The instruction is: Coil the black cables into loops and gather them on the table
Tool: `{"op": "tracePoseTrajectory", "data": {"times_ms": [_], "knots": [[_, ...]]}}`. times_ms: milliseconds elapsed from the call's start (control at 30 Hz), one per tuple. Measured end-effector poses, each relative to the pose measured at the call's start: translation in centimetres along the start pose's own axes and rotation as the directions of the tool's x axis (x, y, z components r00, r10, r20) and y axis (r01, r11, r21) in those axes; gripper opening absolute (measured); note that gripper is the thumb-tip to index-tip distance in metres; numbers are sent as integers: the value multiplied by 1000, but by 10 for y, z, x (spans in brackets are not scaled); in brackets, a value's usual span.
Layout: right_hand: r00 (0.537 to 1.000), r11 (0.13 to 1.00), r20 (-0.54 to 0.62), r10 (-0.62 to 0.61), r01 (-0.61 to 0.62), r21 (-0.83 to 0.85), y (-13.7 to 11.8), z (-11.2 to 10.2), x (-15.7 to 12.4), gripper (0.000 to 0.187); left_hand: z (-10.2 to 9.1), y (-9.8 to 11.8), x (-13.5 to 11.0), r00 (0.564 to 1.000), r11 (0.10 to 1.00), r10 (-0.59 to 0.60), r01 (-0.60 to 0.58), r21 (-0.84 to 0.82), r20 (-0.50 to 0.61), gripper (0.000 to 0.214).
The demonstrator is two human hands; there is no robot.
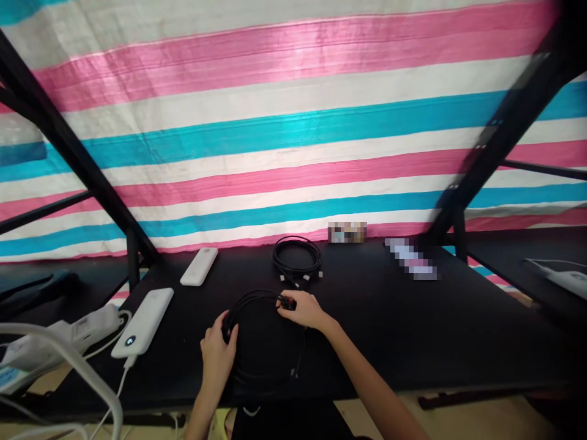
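Cable loop (251, 296) in left hand (219, 354), right hand (305, 310), faint against black table (413, 330).

A tarpaulin (293, 122) striped pink, white and turquoise hangs as the back wall, brightly lit. In front of it stands a black worktop (413, 318), with a slanted black metal strut (68, 146) rising from each far corner. Pale tan floor (458, 418) shows below its near edge.
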State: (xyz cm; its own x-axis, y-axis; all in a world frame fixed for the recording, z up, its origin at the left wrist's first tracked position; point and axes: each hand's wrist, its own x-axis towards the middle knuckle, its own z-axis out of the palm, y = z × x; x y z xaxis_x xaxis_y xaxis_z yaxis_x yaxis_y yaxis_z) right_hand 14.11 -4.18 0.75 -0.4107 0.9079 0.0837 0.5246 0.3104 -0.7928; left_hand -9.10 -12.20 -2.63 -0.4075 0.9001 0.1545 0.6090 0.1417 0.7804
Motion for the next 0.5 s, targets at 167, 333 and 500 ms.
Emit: {"op": "tracePoseTrajectory", "data": {"times_ms": [167, 333, 500], "knots": [[999, 989, 19, 33, -35, 147, 0, 6, -1, 26, -12, 18, -14, 997, 963, -58, 72, -259, 59, 51], [996, 925, 58, 65, -82, 371, -15, 22, -43, 41, -34, 48, -43, 955, 765, -193, 289, -575, 224, 57], [990, 829, 28, 136, -129, 544, -42, 21, -117, 33, -58, 57, -70, 942, 599, -213, 337, -727, 260, 45]]}}
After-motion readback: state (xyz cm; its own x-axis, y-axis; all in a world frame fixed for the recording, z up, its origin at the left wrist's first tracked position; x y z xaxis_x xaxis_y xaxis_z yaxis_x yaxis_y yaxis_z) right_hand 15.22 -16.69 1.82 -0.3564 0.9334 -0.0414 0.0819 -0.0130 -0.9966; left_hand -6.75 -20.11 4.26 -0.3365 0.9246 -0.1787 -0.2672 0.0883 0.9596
